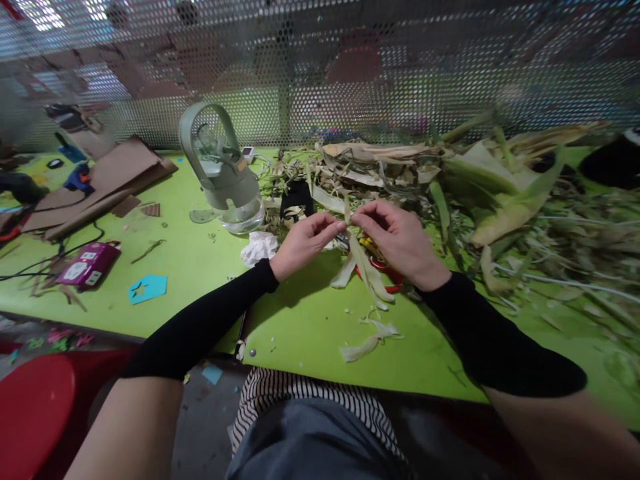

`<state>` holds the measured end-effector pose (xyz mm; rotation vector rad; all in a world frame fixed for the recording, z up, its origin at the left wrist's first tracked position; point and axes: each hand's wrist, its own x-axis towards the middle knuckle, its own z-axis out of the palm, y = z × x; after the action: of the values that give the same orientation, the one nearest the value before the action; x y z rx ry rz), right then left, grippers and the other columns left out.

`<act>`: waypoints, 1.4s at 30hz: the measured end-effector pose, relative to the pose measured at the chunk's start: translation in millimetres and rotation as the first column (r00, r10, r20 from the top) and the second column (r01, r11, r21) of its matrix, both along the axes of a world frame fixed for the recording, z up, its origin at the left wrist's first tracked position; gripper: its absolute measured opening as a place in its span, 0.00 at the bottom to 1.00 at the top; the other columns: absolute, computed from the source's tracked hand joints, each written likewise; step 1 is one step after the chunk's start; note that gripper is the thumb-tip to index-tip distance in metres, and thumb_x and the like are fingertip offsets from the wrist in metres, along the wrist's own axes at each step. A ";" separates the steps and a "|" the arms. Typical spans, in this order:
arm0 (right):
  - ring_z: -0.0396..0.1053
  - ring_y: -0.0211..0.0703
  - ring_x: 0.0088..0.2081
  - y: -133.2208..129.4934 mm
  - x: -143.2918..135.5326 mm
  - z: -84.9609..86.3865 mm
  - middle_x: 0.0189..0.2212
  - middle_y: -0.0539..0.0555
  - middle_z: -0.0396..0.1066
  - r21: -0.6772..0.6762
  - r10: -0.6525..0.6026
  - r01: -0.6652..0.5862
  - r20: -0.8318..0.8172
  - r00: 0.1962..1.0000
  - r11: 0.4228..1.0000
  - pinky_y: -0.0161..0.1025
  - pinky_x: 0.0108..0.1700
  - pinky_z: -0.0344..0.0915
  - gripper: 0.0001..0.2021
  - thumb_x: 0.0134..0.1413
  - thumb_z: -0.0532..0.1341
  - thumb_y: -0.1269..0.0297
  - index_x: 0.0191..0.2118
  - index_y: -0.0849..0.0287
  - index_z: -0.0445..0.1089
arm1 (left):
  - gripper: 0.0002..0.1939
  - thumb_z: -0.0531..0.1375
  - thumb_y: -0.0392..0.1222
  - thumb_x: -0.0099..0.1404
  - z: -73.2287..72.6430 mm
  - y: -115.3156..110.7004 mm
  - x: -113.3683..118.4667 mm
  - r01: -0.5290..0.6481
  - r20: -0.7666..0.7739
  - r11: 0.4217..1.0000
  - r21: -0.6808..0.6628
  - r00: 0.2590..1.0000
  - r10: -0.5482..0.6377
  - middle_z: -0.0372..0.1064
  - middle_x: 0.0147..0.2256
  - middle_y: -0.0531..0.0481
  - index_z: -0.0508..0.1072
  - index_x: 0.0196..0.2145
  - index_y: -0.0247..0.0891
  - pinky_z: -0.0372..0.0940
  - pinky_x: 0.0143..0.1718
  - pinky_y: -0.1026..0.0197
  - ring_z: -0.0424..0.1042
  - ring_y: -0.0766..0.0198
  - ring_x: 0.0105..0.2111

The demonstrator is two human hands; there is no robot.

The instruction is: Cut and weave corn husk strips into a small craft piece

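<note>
Both hands near the middle, black sleeves (205,320) on the forearms. Left hand (306,245) and right hand (396,241) almost meeting at the fingertips, thumbs and fingers pinched on a pale corn husk (371,272). Short end above the fingertips, longer tails hanging below, over the worktop. Cannot tell whether one split strip or several.

Below and all around, lime-green worktop (300,333). Along its back, perforated metal screen (300,80). Beyond the hands and off to the right, long heap of dry husks (380,167), with broad greener leaves (505,193) on the right-hand part. Lower left, off the worktop, red stool (37,407). Far left, brown cardboard sheets (113,183), overlapping.

Left of the heap, upright, water bottle (227,183): sage-green lid, looped handle, clear base. Front of the cardboard, purple box (90,265), dark cables beside it. Nearer the front edge, below the hands, loose husk scrap (367,345). Left, flat, blue paper pentagon (147,289) with star-shaped cutout. Just by the bottle's base, crumpled white tissue (259,248). Under the right hand, red loop (394,289), mostly hidden. At the front edge, small metal rivet (253,353).
</note>
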<state>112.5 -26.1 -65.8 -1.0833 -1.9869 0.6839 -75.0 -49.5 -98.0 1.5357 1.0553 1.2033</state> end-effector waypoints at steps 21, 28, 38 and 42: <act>0.64 0.50 0.33 6.4 9.5 0.4 0.26 0.57 0.70 0.457 -0.130 -0.244 0.646 0.752 0.856 0.45 0.35 0.53 0.12 0.64 0.52 0.67 0.27 0.52 0.62 | 0.09 0.52 0.31 0.70 13.9 -9.9 -1.8 0.064 -0.394 0.998 0.015 0.918 -0.053 0.75 0.36 0.50 0.71 0.38 0.36 0.62 0.40 0.62 0.68 0.67 0.33; 0.53 0.47 0.29 6.4 3.0 2.7 0.21 0.52 0.58 0.371 0.014 -0.219 0.483 0.875 0.903 0.45 0.35 0.51 0.14 0.57 0.53 0.70 0.25 0.50 0.46 | 0.11 0.48 0.30 0.67 12.2 -8.2 -1.5 0.078 -0.351 0.994 0.072 0.935 -0.048 0.65 0.28 0.54 0.67 0.32 0.39 0.60 0.38 0.62 0.63 0.66 0.30; 0.56 0.44 0.27 -2.2 -1.2 2.4 0.20 0.48 0.55 0.260 0.084 -0.175 0.326 0.942 0.950 0.42 0.32 0.53 0.11 0.54 0.52 0.67 0.24 0.50 0.52 | 0.09 0.50 0.33 0.66 17.1 -14.5 -5.6 0.173 -0.301 0.964 0.200 0.948 -0.108 0.66 0.29 0.54 0.66 0.31 0.39 0.61 0.38 0.62 0.63 0.68 0.30; 0.59 0.43 0.26 1.1 2.8 2.1 0.21 0.49 0.61 0.161 0.055 -0.091 0.219 0.974 0.983 0.42 0.32 0.55 0.10 0.59 0.54 0.62 0.26 0.51 0.60 | 0.09 0.51 0.35 0.70 19.1 -9.7 -12.7 0.091 -0.236 0.984 0.152 0.970 -0.053 0.68 0.31 0.53 0.70 0.36 0.38 0.61 0.35 0.64 0.63 0.69 0.30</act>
<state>115.3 -25.0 -63.7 -1.0193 -2.2340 0.4391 -87.7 -59.2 -78.9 1.8615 1.0604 1.1004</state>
